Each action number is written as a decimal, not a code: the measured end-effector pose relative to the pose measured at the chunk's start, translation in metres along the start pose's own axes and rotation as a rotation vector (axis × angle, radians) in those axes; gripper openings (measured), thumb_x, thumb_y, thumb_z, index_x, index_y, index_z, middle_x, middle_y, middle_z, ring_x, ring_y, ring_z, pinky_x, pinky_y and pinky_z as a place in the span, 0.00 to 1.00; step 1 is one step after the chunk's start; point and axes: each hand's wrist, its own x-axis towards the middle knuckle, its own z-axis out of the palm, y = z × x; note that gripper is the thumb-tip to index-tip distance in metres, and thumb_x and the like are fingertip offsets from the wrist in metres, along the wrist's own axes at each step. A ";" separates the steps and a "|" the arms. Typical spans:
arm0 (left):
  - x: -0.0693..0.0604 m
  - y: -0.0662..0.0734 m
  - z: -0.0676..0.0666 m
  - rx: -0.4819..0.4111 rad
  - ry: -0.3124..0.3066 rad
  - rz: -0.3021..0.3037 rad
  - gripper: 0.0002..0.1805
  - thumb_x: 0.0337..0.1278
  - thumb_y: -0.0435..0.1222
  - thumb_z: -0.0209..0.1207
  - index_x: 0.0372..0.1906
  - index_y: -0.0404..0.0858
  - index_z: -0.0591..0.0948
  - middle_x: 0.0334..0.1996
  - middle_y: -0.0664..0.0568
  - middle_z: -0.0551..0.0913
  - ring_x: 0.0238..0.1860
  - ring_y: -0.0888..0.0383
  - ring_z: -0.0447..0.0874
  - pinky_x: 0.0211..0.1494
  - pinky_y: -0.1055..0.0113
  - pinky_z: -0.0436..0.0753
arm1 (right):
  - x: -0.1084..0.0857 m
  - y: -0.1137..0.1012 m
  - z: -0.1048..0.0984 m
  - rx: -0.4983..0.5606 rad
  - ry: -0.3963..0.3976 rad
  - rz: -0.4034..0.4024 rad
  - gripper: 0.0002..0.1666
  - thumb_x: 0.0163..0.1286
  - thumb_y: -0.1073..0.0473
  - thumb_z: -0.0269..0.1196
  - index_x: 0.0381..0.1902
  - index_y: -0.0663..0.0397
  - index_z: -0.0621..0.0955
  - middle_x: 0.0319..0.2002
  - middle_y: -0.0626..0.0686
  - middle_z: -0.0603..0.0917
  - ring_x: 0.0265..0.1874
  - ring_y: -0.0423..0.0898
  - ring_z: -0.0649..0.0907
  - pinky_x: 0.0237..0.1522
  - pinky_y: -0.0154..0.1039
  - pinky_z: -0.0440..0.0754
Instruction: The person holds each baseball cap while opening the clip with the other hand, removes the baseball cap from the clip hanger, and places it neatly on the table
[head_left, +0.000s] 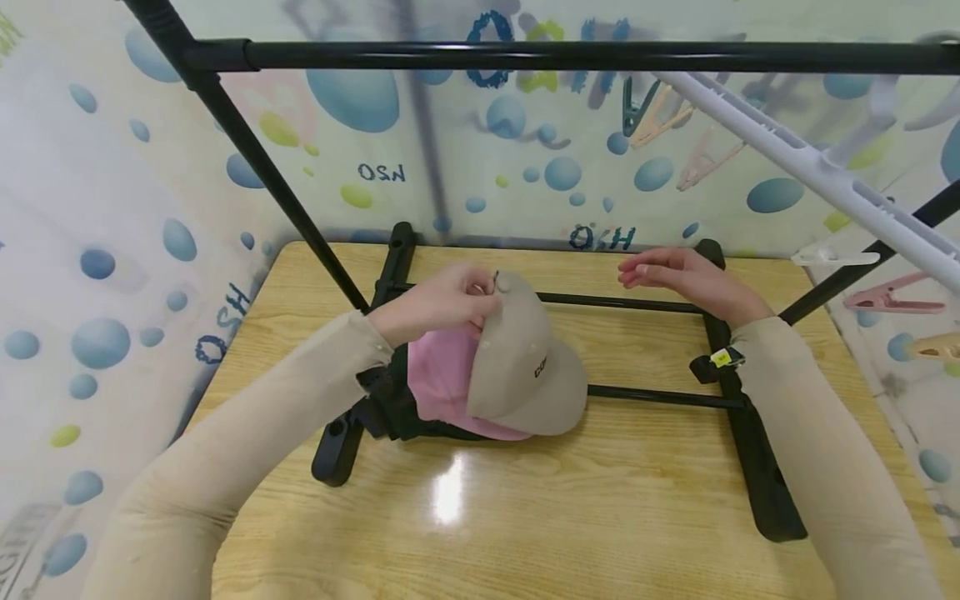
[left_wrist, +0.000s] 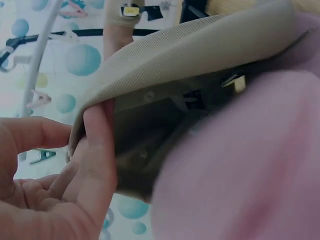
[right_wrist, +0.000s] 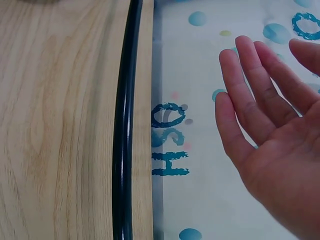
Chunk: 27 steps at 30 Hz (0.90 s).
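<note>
My left hand [head_left: 446,302] pinches the edge of a beige baseball cap [head_left: 517,358] with dark lettering, its brim toward the lower right. In the left wrist view the thumb and fingers grip the cap's edge [left_wrist: 165,60], and the cap's hollow inside faces the camera. Right beside it lies a pink cap [head_left: 442,375], over something dark green or black [head_left: 408,417]. Apart from the caps, my right hand [head_left: 682,279] hovers above the rack's base at the right. Its fingers [right_wrist: 255,95] are extended and hold nothing.
A black rack frame stands on the wooden table [head_left: 525,517], with a top bar [head_left: 525,57], two low crossbars and a right foot [head_left: 757,467]. A white hanger bar [head_left: 810,167] with several clothespins hangs at the upper right. A patterned wall rises behind.
</note>
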 end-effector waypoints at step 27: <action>-0.030 -0.042 -0.029 0.177 0.077 -0.024 0.09 0.65 0.34 0.55 0.33 0.31 0.77 0.24 0.45 0.84 0.27 0.51 0.84 0.33 0.61 0.84 | -0.051 -0.002 0.037 -0.134 -0.130 -0.002 0.20 0.77 0.60 0.51 0.59 0.68 0.75 0.48 0.55 0.82 0.49 0.50 0.80 0.52 0.29 0.73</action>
